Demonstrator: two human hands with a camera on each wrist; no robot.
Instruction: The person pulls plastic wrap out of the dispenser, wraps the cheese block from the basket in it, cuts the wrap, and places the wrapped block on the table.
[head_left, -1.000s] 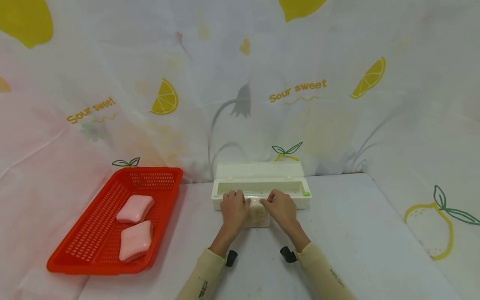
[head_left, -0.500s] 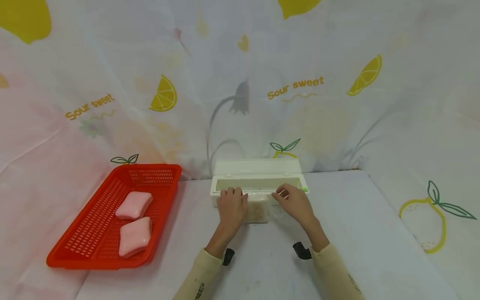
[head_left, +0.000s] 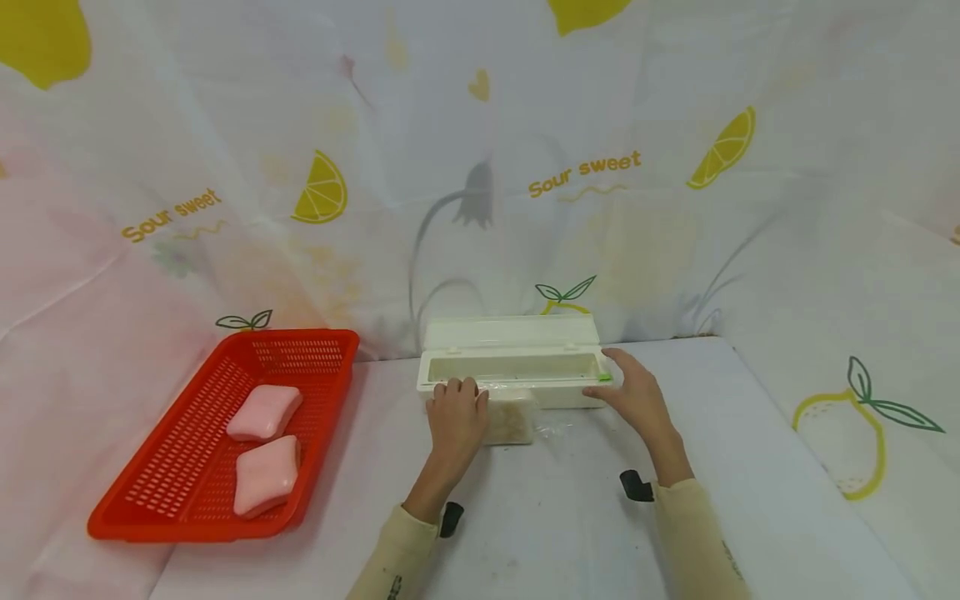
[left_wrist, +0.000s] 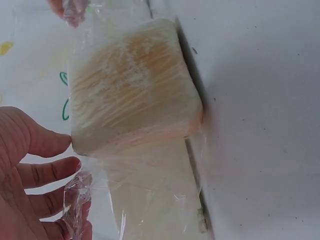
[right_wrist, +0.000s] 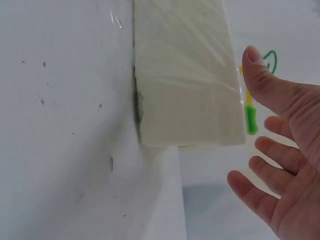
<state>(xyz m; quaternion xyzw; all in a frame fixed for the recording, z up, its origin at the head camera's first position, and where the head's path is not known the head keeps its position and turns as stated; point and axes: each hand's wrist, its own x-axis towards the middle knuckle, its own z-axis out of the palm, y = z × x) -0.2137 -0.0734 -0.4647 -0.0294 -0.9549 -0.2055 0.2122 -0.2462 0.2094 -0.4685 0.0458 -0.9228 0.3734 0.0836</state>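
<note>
"So, where does the pale square block (head_left: 508, 425) sit?"

"On the white table (head_left: 555, 517), right before the front wall of the cling-film box (head_left: 562, 399); whether those two touch, I can't tell. Clear film (head_left: 552, 430) covers it and spills past its right side."

"And the hands?"

"Left hand (head_left: 456, 417) at the box's front edge: thumb tip touching the block's edge, fingers loosely bent and apart from the thumb, crumpled film across them. Right hand (head_left: 641, 396) relaxed, thumb and fingers spread wide at the box's right end, near the green slider (head_left: 604, 377)."

"Any room to move?"

"Little behind: the raised lid (head_left: 513, 332) stands close to the lemon-print cloth (head_left: 397, 108). Rightward, the table runs on past the right hand to its edge. Leftward, a strip of table parts the left hand from the red basket (head_left: 187, 531), whose rim surrounds two pink pillow-shaped pieces (head_left: 266, 475)."
</note>
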